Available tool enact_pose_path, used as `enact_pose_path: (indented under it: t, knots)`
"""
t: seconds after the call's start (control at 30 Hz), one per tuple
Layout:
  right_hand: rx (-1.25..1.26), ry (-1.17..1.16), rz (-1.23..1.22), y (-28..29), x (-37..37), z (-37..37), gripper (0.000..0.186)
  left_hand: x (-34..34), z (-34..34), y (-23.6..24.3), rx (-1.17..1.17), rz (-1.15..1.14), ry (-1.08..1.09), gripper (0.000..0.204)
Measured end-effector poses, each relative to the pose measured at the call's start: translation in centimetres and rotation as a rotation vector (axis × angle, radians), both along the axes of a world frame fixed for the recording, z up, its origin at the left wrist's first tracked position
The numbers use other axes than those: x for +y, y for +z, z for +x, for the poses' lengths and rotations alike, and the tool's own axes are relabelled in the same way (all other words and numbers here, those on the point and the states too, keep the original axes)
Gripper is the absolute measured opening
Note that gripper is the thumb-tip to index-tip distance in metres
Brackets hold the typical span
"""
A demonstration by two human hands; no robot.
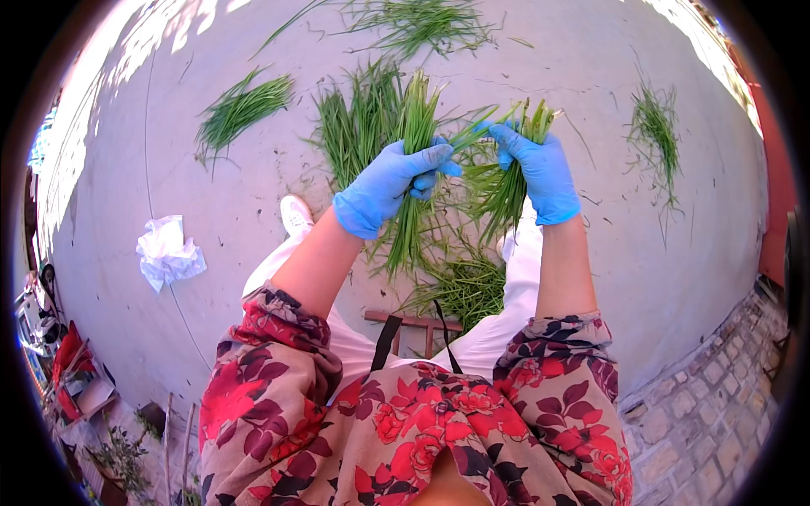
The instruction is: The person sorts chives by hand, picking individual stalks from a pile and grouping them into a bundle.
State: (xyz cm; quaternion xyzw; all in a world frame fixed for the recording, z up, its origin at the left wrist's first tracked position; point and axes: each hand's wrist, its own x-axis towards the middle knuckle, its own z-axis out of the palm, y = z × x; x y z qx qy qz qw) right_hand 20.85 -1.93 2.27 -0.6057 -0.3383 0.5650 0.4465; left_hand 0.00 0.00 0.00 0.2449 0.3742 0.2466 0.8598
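Observation:
My left hand, in a blue glove, is closed around a bunch of long green chives. The leaves hang down below the fist. My right hand, gloved the same way, grips another bunch of chives, its pale cut ends pointing up. A few stalks stretch between the two hands near the right fingertips. Just beyond my left hand lies a larger pile of chives on the concrete. Below the hands, between my legs, loose chives are heaped on the ground.
Separate chive piles lie at far left, far middle and right. A crumpled white plastic bag sits on the concrete at left. A reddish-brown frame shows between my legs. Stone paving borders the lower right.

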Motion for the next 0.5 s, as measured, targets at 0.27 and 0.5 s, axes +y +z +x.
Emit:
enact_pose_path:
  t: [0.27,0.5]
  knots:
    - [-0.051,-0.369,0.208,0.4,1.0,2.3,0.019,0.5,-0.3,0.3,0.139,0.099,0.059,0.017]
    - [-0.064,-0.126,-0.085,0.3,0.4,2.0,0.022,0.3,-0.2,-0.1,0.052,0.040,0.098,0.017]
